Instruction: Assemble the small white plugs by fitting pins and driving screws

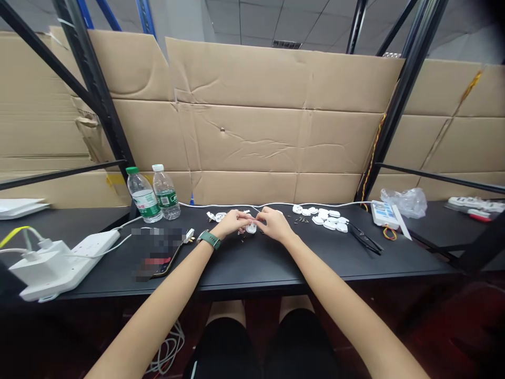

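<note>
Both my hands meet at the middle of the black table (276,260). My left hand (231,222), with a green watch on its wrist, and my right hand (274,223) have their fingers curled round a small white plastic part (251,228) held between them just above the tabletop. A few small dark screws lie on the table under and beside the hands. More white plastic parts (329,219) lie in a loose group to the right of my right hand, and a few others (216,216) lie just left of my left hand.
Two water bottles (154,193) stand at the back left. A white power strip (63,263) with cables lies at the left, a phone (161,260) beside it. Black pliers (365,239), a white device (384,213) and a plastic bag (406,201) lie at the right. Cardboard lines the back.
</note>
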Available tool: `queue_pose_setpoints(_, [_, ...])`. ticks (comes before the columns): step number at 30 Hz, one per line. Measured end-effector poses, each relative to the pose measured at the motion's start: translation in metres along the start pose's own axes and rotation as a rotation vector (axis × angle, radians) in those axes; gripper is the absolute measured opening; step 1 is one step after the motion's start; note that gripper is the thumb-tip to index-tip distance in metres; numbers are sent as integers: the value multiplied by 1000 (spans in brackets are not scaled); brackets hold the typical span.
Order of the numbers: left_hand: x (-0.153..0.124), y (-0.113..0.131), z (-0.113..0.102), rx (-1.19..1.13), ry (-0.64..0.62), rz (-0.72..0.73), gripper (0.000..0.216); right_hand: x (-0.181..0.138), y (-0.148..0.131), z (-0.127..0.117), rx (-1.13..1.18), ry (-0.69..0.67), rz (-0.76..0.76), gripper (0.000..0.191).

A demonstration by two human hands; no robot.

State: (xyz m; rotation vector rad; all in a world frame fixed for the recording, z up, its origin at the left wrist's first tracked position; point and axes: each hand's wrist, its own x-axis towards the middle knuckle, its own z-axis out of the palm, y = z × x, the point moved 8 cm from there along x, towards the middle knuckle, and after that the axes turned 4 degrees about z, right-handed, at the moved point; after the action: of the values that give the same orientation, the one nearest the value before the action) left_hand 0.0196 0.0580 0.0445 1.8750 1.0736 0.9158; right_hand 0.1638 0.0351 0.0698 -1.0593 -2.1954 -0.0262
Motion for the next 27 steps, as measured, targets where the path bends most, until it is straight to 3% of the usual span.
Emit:
queue_pose_setpoints(8, [-1,2,-2,9,12,-5,42,0,-1,-2,63,6,-24,7])
queue_pose_setpoints(15, [-2,4,1,-5,-9,3,43,0,-3,1,-33,-10,1,20])
queue_pose_setpoints(22, [-3,6,0,-14,-1,18,43,-1,-4,-3,40,12,-14,9])
queue_pose_setpoints(27, [-3,7,2,2,-12,7,43,0,-3,1,-35,-8,-1,17])
